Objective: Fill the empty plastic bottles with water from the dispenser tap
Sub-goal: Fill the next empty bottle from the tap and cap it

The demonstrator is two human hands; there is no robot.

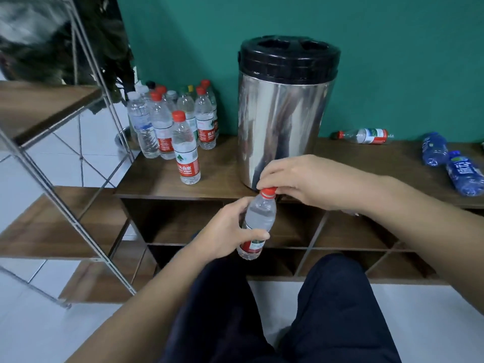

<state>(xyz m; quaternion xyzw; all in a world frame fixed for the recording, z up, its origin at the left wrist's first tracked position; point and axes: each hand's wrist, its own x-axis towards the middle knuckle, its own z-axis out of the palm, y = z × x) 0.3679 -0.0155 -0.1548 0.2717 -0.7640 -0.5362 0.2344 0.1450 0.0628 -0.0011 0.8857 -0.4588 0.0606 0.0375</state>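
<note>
A clear plastic bottle with a red label and water inside is held upright in front of the shelf. My left hand grips its body. My right hand pinches its red cap from above. Just behind stands the steel water dispenser with a black lid; its tap is hidden behind my right hand. Several capped bottles stand in a group at the left of the shelf top, one nearer the front.
A red-labelled bottle lies on its side at the back right of the wooden shelf top. Two blue bottles lie at the far right. A metal-framed rack stands to the left. My dark-trousered knees are below.
</note>
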